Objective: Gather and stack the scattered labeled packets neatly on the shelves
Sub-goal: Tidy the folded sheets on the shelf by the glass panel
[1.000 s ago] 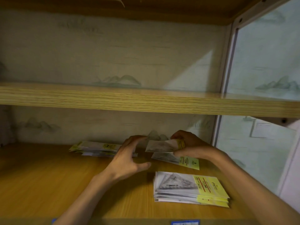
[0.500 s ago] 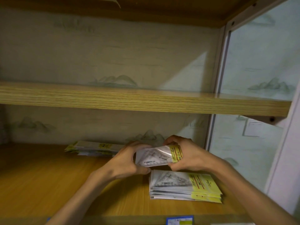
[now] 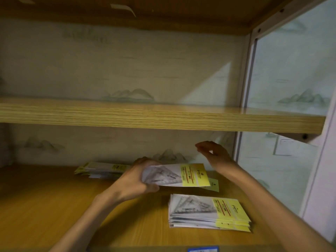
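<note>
The held packet (image 3: 175, 175) is a flat, clear plastic sleeve with a set-square printed or showing through its pale left part and a yellow label with red stripes and small dark print at its right end. It hangs above the lower shelf (image 3: 45, 202), roughly level, about midway between the shelf's front and back edges. The left hand (image 3: 135, 180) has it by the left end, the grip closed around that end with the thumb underneath and the fingers curled over the top. A loose packet (image 3: 212, 184) with a paler yellow-green label lies on the shelf just under the held one's right end. Nearer the front edge and towards the right side sits a neat stack of packets (image 3: 209, 211), yellow labels all to the right. A second, lower pile (image 3: 101, 169) lies by the back edge, behind the left hand. The right hand (image 3: 213, 153) is raised near the right rear corner, its grip wide and holding nothing, fingers loosely bent. The upper shelf (image 3: 145, 115) runs across above.
</note>
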The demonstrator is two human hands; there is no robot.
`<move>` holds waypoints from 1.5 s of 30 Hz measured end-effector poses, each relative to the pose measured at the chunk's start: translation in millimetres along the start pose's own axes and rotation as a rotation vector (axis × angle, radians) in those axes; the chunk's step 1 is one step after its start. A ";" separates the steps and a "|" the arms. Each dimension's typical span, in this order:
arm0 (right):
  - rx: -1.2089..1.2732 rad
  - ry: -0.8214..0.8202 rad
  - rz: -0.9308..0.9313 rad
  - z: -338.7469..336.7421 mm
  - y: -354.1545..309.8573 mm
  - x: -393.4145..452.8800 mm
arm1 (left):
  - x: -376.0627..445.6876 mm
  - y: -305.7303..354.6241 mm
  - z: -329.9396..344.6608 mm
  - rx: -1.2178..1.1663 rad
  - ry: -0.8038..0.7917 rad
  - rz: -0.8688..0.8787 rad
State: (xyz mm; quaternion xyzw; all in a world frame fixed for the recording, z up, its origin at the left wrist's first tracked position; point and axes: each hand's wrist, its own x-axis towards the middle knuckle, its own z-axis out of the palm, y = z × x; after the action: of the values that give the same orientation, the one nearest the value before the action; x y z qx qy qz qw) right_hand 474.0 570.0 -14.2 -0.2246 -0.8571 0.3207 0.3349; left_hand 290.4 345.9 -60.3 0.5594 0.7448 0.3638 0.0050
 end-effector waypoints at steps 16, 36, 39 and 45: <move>-0.573 -0.619 0.243 29.1 55.7 24.2 | -1.1 -5.9 -11.6 0.038 0.131 -0.022; -0.561 -0.366 0.123 22.1 21.9 5.0 | 0.8 2.2 -5.2 0.044 0.219 0.015; -0.576 -0.327 0.068 10.8 10.2 -5.4 | 2.7 3.3 -3.6 0.029 0.240 0.007; -0.495 -0.267 -0.070 -10.0 -12.1 -39.4 | 7.7 0.4 -6.8 0.044 0.226 -0.027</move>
State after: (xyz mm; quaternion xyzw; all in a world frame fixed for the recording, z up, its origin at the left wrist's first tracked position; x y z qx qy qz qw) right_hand 505.7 542.0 -17.0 -0.2258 -0.9530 0.1164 0.1649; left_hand 285.0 348.8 -51.9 0.5046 0.7559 0.4081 -0.0864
